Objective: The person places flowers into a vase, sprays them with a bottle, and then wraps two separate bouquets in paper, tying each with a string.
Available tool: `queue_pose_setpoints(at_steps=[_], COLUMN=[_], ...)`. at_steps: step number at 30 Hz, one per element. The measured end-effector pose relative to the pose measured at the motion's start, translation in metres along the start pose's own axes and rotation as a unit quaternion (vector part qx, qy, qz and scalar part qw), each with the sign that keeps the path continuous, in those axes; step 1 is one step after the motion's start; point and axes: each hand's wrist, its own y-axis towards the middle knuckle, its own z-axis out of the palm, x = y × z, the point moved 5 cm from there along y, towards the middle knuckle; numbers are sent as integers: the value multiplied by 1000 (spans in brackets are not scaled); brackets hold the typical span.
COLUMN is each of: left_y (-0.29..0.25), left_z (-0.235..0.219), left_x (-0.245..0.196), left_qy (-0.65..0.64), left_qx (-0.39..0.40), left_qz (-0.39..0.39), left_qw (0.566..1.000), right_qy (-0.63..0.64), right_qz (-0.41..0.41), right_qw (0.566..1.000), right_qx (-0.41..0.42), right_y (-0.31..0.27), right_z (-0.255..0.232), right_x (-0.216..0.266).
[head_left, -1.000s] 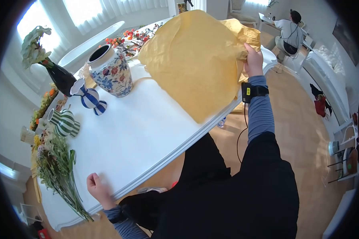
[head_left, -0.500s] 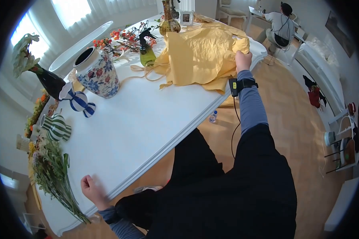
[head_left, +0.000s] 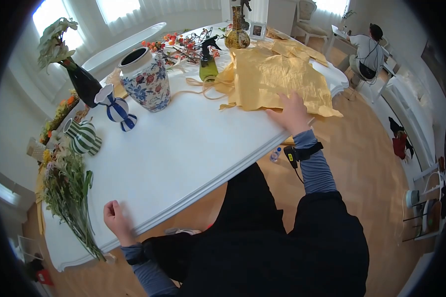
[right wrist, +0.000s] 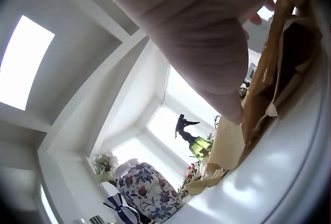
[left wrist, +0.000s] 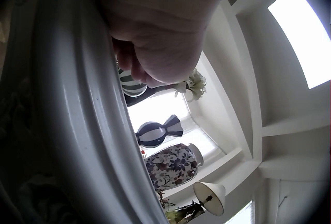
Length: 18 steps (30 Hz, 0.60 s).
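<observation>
A sheet of crumpled golden-yellow wrapping paper (head_left: 275,74) lies on the right part of the white table (head_left: 183,148). My right hand (head_left: 291,115) is at its near edge with fingers spread over the paper, right above the table's front edge. In the right wrist view the paper (right wrist: 261,94) stands up in folds beside the palm. My left hand (head_left: 117,221) rests at the table's front edge, fingers loosely curled and holding nothing. Left of that hand lies a bunch of flowers with long green stems (head_left: 72,198).
Vases line the table's far left: a floral one (head_left: 146,84), a blue-striped one (head_left: 116,109), a green-striped one (head_left: 83,137) and a black one (head_left: 82,81). A green spray bottle (head_left: 208,69) stands behind the paper, near red-berried branches (head_left: 181,47). Another person (head_left: 369,52) sits at the back right.
The paper, held up high by my right hand a second ago, has come down onto the table. My right hand has released its corner and moved to the near edge. The left hand stays put.
</observation>
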Motion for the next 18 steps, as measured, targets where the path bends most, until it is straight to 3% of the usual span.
queue_pose_setpoints(at_steps=[4,6,9,13,15,16,18], left_y=[0,0,-1,-1,-2,-4,-6], left_z=[-2,-2,0,-2,0,0,3], left_x=[2,6,4,6,3,0,-7], left_qy=[-23,-7,-6,1,9,8,39], left_qx=[-9,7,-4,-22,-19,-20,-8], left_qz=[-19,-28,-25,-25,-21,-23,-23], left_qw=[999,1000,1000,999,1000,999,999], right_qy=[22,76,117,83,78,77,160], right_qz=[-21,10,-19,-69,-144,-146,-214], right_qw=[997,987,981,978,985,985,961], right_qx=[69,144,151,178,52,52,-67], right_y=[12,30,54,73,80,87,106], right_z=[50,68,76,63,39,43,38], right_x=[3,-1,-4,8,35,46,79])
